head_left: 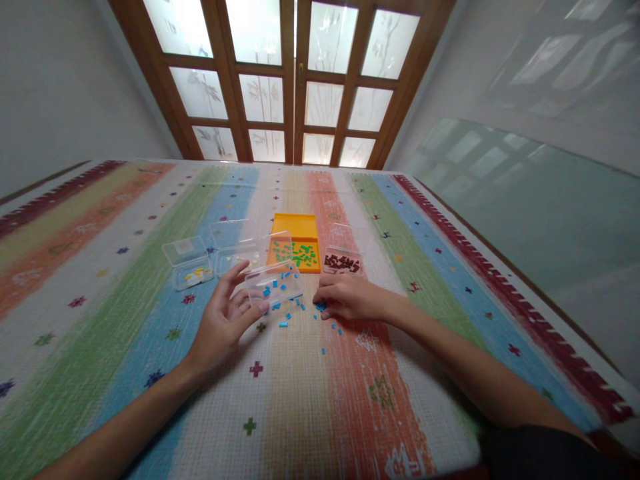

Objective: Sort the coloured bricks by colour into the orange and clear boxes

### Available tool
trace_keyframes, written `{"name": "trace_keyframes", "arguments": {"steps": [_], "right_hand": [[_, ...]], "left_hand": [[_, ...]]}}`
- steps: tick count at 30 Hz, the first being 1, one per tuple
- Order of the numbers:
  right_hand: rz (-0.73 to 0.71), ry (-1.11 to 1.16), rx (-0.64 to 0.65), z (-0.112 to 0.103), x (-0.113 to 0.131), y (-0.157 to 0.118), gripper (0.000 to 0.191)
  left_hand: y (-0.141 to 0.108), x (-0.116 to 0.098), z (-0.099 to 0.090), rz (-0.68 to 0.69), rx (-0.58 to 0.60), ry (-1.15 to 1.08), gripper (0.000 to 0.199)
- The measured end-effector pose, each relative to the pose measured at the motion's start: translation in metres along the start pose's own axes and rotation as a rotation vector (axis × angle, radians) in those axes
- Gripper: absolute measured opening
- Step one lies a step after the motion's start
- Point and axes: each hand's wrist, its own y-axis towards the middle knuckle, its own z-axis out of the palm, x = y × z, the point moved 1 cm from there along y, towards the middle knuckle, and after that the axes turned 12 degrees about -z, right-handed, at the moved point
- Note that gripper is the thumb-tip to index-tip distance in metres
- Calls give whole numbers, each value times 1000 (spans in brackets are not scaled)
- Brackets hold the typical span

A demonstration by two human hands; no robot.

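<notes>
My left hand (223, 317) grips a small clear plastic box (295, 265) by its left side, thumb at the front. The box is tilted, and several blue toy bricks (275, 285) show through it. To its right, my right hand (350, 297) is low over the cloth, its fingertips drawn together around small blue bricks (321, 307); how many it holds is hidden. More loose blue bricks (283, 325) lie scattered on the cloth below and between the hands.
Behind the hands stands an open orange case (295, 227) with green bricks. Right of it is a clear box of dark brown bricks (343, 263). To the left are open clear boxes, one with yellow bricks (199, 274). A striped cloth (300, 413) covers the table.
</notes>
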Motion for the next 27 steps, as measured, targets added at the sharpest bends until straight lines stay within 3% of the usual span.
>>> {"name": "trace_keyframes", "arguments": {"steps": [3, 10, 20, 27], "right_hand": [[-14, 46, 23, 1, 0, 0, 10], [4, 73, 15, -4, 8, 1, 23], [197, -104, 78, 0, 18, 0, 12], [202, -204, 123, 4, 23, 0, 13]], "left_hand": [[0, 0, 0, 1, 2, -3, 72], [0, 0, 0, -15, 4, -4, 71], [2, 2, -1, -12, 9, -15, 73], [4, 3, -1, -7, 13, -21, 72]]}}
